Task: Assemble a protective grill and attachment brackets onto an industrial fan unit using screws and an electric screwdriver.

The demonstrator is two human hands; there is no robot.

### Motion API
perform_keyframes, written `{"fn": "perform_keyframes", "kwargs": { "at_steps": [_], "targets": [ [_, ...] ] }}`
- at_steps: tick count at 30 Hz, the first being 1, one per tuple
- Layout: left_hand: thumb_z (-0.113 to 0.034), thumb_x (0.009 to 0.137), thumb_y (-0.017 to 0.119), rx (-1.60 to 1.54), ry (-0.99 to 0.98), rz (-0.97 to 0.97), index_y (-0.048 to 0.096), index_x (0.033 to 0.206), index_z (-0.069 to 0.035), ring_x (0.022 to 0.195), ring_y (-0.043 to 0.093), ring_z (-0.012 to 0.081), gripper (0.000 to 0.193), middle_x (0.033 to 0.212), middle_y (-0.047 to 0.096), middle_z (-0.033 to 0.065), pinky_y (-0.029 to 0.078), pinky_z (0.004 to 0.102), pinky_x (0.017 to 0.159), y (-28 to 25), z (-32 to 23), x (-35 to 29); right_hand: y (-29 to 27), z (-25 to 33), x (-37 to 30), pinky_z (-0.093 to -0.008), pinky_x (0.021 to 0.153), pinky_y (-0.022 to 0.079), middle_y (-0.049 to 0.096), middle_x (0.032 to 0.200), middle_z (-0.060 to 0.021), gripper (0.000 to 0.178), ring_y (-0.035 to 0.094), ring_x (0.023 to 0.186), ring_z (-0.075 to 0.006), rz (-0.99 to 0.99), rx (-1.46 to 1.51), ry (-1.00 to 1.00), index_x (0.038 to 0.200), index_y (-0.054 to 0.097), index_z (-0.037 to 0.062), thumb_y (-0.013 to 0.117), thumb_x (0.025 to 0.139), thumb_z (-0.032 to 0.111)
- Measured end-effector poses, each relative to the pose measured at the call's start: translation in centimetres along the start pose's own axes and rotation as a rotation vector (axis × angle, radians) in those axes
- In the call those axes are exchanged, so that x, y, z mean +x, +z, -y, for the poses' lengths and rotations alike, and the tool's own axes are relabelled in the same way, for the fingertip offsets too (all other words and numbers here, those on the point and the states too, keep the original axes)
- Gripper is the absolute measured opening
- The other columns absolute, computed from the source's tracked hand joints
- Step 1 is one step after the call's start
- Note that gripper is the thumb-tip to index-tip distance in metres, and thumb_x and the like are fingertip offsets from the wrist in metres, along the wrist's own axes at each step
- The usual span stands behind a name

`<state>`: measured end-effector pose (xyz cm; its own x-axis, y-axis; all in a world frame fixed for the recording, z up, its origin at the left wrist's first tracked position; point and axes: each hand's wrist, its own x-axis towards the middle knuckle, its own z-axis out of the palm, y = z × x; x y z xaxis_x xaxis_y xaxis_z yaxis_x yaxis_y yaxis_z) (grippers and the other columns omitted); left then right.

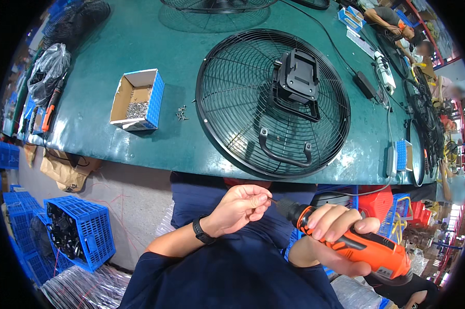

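My right hand (341, 232) is wrapped round an orange and black cordless drill (369, 251), held in front of my body below the table edge. Its black chuck (288, 208) points left, and a thin bit reaches toward my left hand (241, 210). The left thumb and fingers are pinched at the bit's tip; whatever small thing lies between them is hidden. Beyond my hands, a round black wire fan guard (232, 92) lies on the table. On it are a black motor housing or bracket (298, 77) and a curved black handle (284, 157).
Left of the guard, an open cardboard box (158, 100) holds many small screws, with several loose screws (182, 113) beside it on the green table (176, 149). Blue crates (99, 234) stand on the floor at left. A power strip (384, 72) and cables lie at right; other people work beyond.
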<state>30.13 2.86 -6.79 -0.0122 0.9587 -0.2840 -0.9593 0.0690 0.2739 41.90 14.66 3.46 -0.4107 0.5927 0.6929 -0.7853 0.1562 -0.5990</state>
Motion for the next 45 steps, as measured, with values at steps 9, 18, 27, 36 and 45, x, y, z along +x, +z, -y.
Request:
{"fn": "perform_keyframes", "kwargs": {
  "at_steps": [9,18,27,36,45],
  "targets": [
    [-0.015,0.097,0.050,-0.208,0.004,-0.074,0.060,0.102,0.001,0.070,0.047,0.0077,0.018,0.086,0.056,0.0047,0.038,0.0196,0.056,0.2,-0.1,1.6,0.8,-2.0,-0.6,-0.0377,0.054,0.053,0.056,0.074,-0.0138,0.067,0.059,0.058,-0.0250,-0.021,-0.132,-0.124,0.112,0.039,-0.0006,0.057,0.085,0.058],
    [-0.026,0.097,0.052,-0.247,-0.081,-0.108,0.057,0.090,-0.006,0.069,0.045,0.0084,0.021,0.081,0.052,-0.0001,0.036,0.0199,0.052,-0.3,0.4,2.9,0.5,-3.7,-0.5,-0.0382,0.054,0.052,0.055,0.076,-0.0151,0.068,0.058,0.060,-0.0255,0.065,-0.217,-0.137,0.112,0.039,-0.0020,0.059,0.084,0.057],
    [-0.023,0.097,0.052,-0.158,-0.073,-0.199,0.059,0.091,-0.005,0.067,0.050,0.0092,0.020,0.080,0.057,0.0016,0.039,0.0218,0.053,-0.2,0.0,2.1,0.5,-4.5,0.8,-0.0375,0.052,0.053,0.057,0.075,-0.0141,0.068,0.060,0.057,-0.0250,0.112,-0.227,-0.050,0.111,0.040,-0.0018,0.064,0.081,0.055],
    [0.004,0.075,0.065,1.049,0.808,-0.276,0.062,0.098,0.000,0.073,0.057,0.0155,0.024,0.090,0.059,0.0126,0.045,0.0236,0.058,0.6,-2.2,0.4,1.0,-5.2,2.0,-0.0356,0.049,0.053,0.057,0.067,-0.0112,0.063,0.059,0.050,-0.0219,0.206,-0.231,0.020,0.101,0.044,-0.0014,0.070,0.078,0.051],
    [-0.035,0.061,0.081,1.933,0.898,-0.483,0.056,0.127,-0.020,0.132,0.019,0.0532,0.073,0.144,0.022,0.0322,0.015,0.0654,0.101,-1.5,-6.1,1.3,0.6,-5.8,3.6,-0.0311,0.041,0.049,0.057,0.065,-0.0076,0.058,0.056,0.046,-0.0174,0.279,-0.216,0.135,0.096,0.045,0.0031,0.068,0.078,0.053]
  ]
}}
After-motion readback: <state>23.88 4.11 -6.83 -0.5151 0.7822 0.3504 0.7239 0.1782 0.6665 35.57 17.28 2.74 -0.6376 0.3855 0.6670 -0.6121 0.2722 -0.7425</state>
